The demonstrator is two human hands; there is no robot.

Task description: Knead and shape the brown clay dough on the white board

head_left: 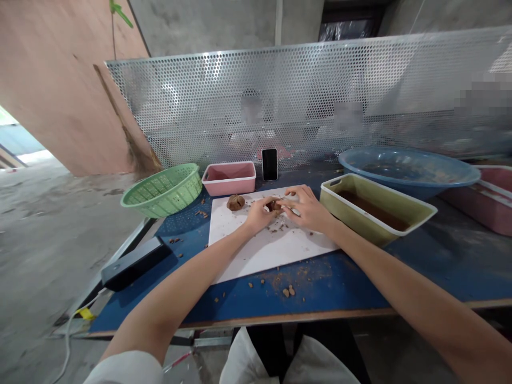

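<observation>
The brown piece [274, 206] in hand is at the centre of the frame, above a white board [248, 256] laid on the blue surface [256, 312]. The left hand [261, 214] curls its thumb and fingers round the near side of the piece, in a narrow hold. The right hand [306, 209] meets it from the other side with fingers bent and spread; whether these grip the piece or only touch it, I cannot tell.

Progress, by my judgement: the work is partway. One rounded brown lump [236, 202], its top cracked or uneven, rests apart from the hands at the board's upper left corner. The piece in hand appears unfinished, being under both hands at once. Loose crumbs lie on the board beneath the hands, and larger bits [288, 291] lie on the surface at lower centre. How many pieces are left to handle cannot be established.

The olive tub [352, 221], right of the board, holds brown matter, liquid or wet. The pink tub [229, 186] stands behind the board, beside an upright phone [270, 164]. A green basket [168, 194] is at centre left, a blue basin [432, 184] at centre right.

Markings: no brand, label or writing is legible. The phone's screen is dark; the dark box [136, 262] at lower left carries no readable text.
</observation>
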